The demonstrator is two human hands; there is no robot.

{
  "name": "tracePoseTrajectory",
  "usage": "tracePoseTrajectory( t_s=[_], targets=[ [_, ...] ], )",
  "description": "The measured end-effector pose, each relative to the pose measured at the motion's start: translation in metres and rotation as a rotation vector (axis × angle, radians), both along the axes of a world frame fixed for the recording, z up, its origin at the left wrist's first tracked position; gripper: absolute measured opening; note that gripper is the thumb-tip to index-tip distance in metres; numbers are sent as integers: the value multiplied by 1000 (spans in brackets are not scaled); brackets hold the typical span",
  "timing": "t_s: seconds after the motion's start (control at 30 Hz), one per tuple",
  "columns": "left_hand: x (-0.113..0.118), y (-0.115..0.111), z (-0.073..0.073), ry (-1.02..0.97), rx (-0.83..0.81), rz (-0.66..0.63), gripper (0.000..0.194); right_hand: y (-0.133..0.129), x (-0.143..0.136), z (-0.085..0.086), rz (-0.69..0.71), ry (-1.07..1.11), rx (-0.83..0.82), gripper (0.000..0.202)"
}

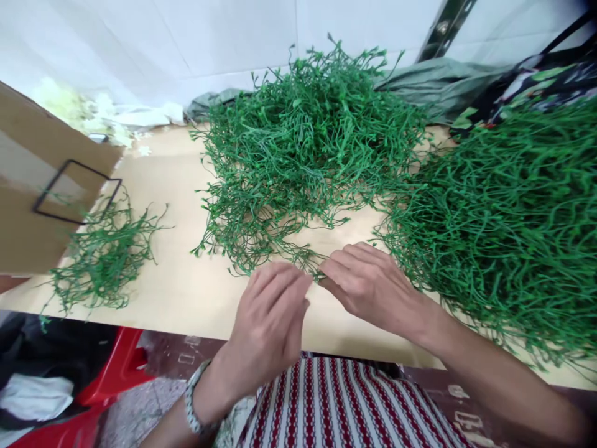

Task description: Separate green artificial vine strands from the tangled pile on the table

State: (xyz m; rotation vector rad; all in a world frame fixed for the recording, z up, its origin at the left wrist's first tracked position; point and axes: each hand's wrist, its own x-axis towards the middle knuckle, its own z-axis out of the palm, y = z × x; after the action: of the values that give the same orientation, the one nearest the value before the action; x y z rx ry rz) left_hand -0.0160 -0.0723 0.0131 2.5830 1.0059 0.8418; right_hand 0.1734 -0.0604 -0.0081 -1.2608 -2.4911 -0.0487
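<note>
Close together above the near edge of the table, both my hands are pinched. My left hand [273, 311] has its fingers bent and drawn together, their tips meeting a thin green plastic stem [319, 275]. Opposite it, my right hand [368, 286] pinches the same bit of stem between thumb and fingers. Most of the stem is hidden by the fingers. Just beyond my hands spreads a loose, tangled heap of green plastic stems [303, 137] with small forked tips.
A denser pile of green stems [508, 230] covers the table's right side. At left lies a small bunch of stems [105, 258], near a cardboard box [41, 186] and a black wire frame [77, 218]. A red plastic stool [119, 373] stands below the table [186, 292].
</note>
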Motion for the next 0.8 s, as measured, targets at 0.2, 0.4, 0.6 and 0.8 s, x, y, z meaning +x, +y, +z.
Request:
tracePoseTrajectory(
  t_s=[0.2,0.4,0.6,0.8],
  targets=[
    [17,25,-23,12,-452,147,19,6,-3,4,64,-14,22,8],
    [13,21,-38,-484,-1112,312,7,1,9,-14,15,290,210,37],
    [12,23,-32,-664,-1155,352,9,-7,4,-23,-141,667,25,24],
    [16,22,-21,-447,-1066,279,7,-5,-8,-28,-151,775,-119,13]
  ],
)
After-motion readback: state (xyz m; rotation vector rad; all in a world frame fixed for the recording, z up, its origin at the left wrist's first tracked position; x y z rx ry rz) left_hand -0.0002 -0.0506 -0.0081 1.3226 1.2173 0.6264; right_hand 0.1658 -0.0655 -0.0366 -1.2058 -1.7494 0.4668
